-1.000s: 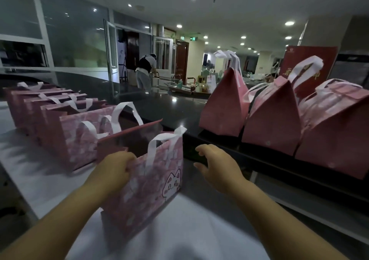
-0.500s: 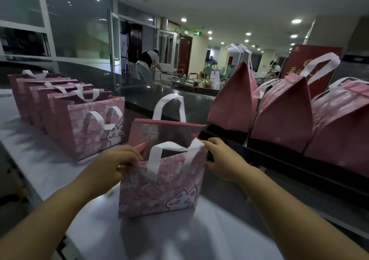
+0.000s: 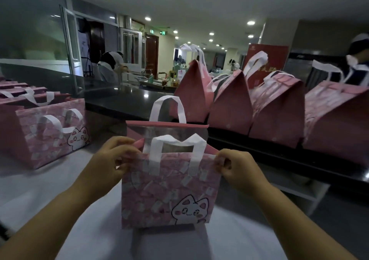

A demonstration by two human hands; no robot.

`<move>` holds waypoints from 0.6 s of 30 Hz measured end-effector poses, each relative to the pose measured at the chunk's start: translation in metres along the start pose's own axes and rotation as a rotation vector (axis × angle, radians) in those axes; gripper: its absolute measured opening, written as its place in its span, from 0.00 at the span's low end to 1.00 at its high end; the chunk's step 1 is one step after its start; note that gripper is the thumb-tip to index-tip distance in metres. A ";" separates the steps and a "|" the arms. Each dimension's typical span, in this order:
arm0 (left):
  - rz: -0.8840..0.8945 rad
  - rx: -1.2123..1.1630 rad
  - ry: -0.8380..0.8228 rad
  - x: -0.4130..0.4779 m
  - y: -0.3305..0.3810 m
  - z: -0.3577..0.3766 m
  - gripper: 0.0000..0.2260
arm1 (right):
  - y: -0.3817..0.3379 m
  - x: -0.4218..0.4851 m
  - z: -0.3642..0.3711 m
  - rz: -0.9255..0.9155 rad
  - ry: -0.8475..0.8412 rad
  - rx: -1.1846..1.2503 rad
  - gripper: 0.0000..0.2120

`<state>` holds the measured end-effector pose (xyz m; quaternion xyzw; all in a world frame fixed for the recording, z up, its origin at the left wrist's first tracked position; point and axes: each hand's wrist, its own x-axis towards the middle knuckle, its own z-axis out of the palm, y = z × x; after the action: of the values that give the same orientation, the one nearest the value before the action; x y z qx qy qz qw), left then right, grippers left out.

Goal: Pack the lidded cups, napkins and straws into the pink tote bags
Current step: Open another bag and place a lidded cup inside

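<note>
Pink tote bag (image 3: 169,193) has turned square-on, left hand (image 3: 111,160) and right hand (image 3: 236,169) pinching its corners.

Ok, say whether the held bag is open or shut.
Open: left hand and right hand grip the tote bag by its top corners; its mouth gapes.

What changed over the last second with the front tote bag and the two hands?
The tote bag was turned from slanted to squarely facing the camera. The right hand, free a second ago, took hold of its right top corner. The left hand keeps its grip on the left corner. The open bags and closed bags stayed put.
</note>
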<state>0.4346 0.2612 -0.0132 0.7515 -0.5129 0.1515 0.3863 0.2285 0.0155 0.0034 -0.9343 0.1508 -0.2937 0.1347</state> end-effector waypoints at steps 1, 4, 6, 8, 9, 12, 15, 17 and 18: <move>0.006 -0.027 0.001 -0.001 0.012 0.006 0.17 | 0.004 -0.013 -0.012 0.002 0.024 -0.008 0.06; 0.029 -0.103 0.008 -0.004 0.053 0.025 0.17 | 0.018 -0.057 -0.049 0.038 0.086 -0.031 0.08; 0.044 -0.147 -0.008 -0.007 0.085 0.040 0.17 | 0.028 -0.089 -0.074 0.077 0.111 -0.045 0.07; 0.073 -0.178 -0.035 -0.011 0.118 0.058 0.16 | 0.039 -0.122 -0.099 0.125 0.132 -0.055 0.06; 0.085 -0.189 -0.049 -0.014 0.135 0.067 0.15 | 0.045 -0.138 -0.111 0.149 0.141 -0.065 0.06; 0.123 -0.216 -0.099 -0.023 0.185 0.094 0.14 | 0.064 -0.185 -0.148 0.230 0.154 -0.095 0.05; 0.179 -0.224 -0.147 -0.031 0.230 0.123 0.14 | 0.084 -0.232 -0.182 0.292 0.186 -0.129 0.05; 0.198 -0.235 -0.159 -0.034 0.261 0.144 0.13 | 0.097 -0.260 -0.202 0.335 0.218 -0.155 0.06; 0.201 -0.244 -0.160 -0.035 0.276 0.155 0.13 | 0.103 -0.272 -0.211 0.357 0.228 -0.167 0.05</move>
<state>0.1481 0.1217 -0.0190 0.6537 -0.6291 0.0655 0.4155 -0.1300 -0.0155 -0.0029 -0.8614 0.3516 -0.3557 0.0890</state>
